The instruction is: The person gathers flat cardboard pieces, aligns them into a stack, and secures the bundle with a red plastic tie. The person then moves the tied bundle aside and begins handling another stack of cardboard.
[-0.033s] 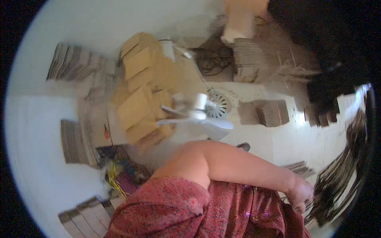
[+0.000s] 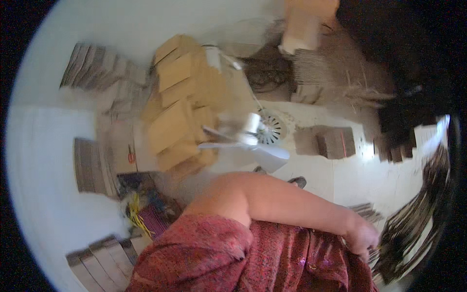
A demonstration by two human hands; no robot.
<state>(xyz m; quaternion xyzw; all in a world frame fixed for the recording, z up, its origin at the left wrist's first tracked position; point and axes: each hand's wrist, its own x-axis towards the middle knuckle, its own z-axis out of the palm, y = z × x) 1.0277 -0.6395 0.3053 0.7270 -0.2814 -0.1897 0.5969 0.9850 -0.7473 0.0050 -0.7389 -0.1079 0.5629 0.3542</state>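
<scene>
Going rightward: one row of brown bundles at upper left, one grey-brown stack below it, and at least three pale packs lower down. Then come one red-handled tool, one tuft of yellow strands and one heap of tan cartons, at least four faces showing. Mid-picture is one white fan beside one round slotted plate; then one brown block. The left hand reaches across the body, fingers curled, just beside one spread of brown sheets at far right; whether its grip clamps any, I cannot tell. The right grip is out of view. The floor is pale, thinly seamed and bright in one patch; the room darkens at upper right.
</scene>
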